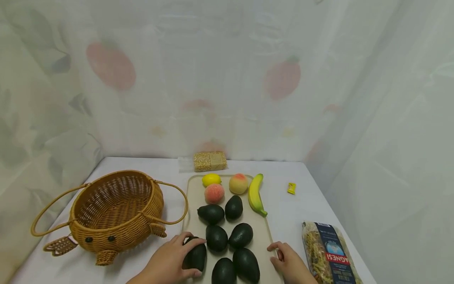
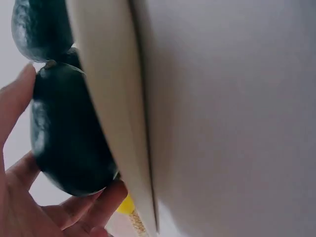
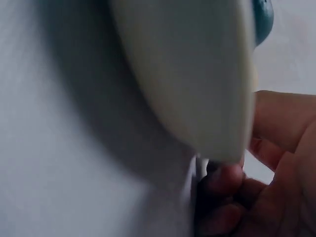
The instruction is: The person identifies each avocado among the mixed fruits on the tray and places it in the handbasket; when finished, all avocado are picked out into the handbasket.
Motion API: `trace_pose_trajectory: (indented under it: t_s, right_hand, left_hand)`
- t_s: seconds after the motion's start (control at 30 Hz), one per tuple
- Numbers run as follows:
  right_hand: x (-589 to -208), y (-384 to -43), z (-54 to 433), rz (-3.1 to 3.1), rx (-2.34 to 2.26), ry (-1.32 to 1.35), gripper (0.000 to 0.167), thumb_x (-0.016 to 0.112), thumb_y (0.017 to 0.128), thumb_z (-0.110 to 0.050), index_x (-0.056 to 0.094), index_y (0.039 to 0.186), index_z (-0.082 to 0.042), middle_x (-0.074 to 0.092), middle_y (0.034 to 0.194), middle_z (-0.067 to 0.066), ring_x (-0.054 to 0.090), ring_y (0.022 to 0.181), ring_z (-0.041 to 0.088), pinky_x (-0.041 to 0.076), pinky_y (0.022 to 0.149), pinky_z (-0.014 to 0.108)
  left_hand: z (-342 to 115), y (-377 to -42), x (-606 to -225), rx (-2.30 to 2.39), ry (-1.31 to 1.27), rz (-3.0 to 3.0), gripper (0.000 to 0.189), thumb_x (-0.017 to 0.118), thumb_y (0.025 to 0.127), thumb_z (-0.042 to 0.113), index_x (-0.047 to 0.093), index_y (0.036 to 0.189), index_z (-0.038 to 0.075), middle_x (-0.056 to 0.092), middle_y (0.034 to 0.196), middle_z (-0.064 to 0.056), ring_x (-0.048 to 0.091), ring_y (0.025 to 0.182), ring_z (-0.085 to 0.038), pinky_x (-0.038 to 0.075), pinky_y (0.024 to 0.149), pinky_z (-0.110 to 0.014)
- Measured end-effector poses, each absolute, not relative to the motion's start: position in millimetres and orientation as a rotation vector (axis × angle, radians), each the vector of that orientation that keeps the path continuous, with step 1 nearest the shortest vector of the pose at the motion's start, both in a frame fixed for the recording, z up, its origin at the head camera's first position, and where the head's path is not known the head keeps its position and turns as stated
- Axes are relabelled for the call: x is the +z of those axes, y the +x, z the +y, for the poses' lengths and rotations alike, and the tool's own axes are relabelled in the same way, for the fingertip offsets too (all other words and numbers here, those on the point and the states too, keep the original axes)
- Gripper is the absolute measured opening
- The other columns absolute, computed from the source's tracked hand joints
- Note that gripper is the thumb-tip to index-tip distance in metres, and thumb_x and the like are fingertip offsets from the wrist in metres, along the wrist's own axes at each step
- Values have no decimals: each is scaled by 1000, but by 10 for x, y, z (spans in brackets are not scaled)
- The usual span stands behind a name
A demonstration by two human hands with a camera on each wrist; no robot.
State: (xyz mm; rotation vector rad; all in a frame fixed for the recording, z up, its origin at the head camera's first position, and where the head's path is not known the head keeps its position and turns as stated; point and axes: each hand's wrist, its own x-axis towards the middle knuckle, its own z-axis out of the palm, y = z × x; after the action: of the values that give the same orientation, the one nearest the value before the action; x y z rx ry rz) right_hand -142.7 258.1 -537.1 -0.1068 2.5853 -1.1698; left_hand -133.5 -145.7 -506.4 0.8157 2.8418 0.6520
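My left hand point(image 1: 166, 260) curls its fingers and thumb round a dark green avocado point(image 1: 196, 255) at the left edge of a beige tray point(image 1: 261, 236). In the left wrist view the held avocado point(image 2: 71, 131) lies against the tray's rim point(image 2: 116, 98), another one touching its end. On the opposite side my right hand point(image 1: 291, 263) pinches the tray's right edge. The right wrist view has its thumb over the rim point(image 3: 247, 98) and fingertips beneath. Several more avocados, among them one in the middle point(image 1: 216, 238), lie on the tray.
Behind the avocados are a lemon point(image 1: 211, 180), two peaches point(image 1: 214, 193) and a banana point(image 1: 256, 195). Left stands a wicker basket point(image 1: 117, 232) with raised handles. A pasta bag point(image 1: 330, 252), a small yellow packet point(image 1: 291, 188) and a bag of yellow grains point(image 1: 209, 161) lie around the tray.
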Motion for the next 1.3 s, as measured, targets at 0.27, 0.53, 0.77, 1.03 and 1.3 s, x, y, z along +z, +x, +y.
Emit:
trace_pose_trajectory:
  t_s: [0.27, 0.53, 0.77, 1.03, 1.3]
  right_hand:
    - [-5425, -1396, 2568, 2551, -1233, -80, 20, 67, 99, -1, 70, 117, -9, 44, 82, 4, 43, 71, 21, 34, 61, 31]
    - [-5392, -1383, 2540, 2591, -1250, -101, 21, 67, 99, 2, 70, 116, -9, 43, 83, 4, 43, 72, 21, 34, 61, 30]
    - [-5367, -1371, 2546, 2613, -1233, -81, 22, 65, 98, 3, 70, 116, -10, 43, 83, 4, 43, 72, 21, 34, 61, 30]
    - [-5391, -1384, 2551, 2596, -1241, -62, 23, 65, 98, 4, 70, 116, -9, 43, 83, 4, 43, 73, 21, 34, 62, 30]
    - [-5401, -1399, 2548, 2604, -1199, -57, 23, 65, 98, 4, 70, 116, -10, 43, 84, 5, 44, 74, 22, 34, 63, 32]
  left_hand:
    - [-1517, -1305, -5101, 756, 681, 2800, 78, 85, 81, 57, 55, 147, 29, 53, 118, -5, 58, 83, -14, 52, 68, -38]
    - [-1509, -1269, -5066, 647, 666, 2947, 69, 78, 81, 70, 61, 128, 23, 61, 115, 6, 62, 92, -13, 54, 72, -41]
    - [-1507, -1192, -4834, 681, 644, 2969, 60, 71, 88, 71, 61, 138, 40, 55, 114, 6, 57, 85, -10, 51, 66, -37]
    - [-1661, -1006, -4290, 778, 574, 3313, 57, 83, 84, 59, 64, 132, 36, 63, 117, 15, 62, 92, -5, 57, 75, -37]
    - [-2056, -994, -3891, 806, 586, 3597, 66, 94, 75, 33, 63, 133, 28, 67, 116, 6, 68, 90, -19, 55, 67, -46]
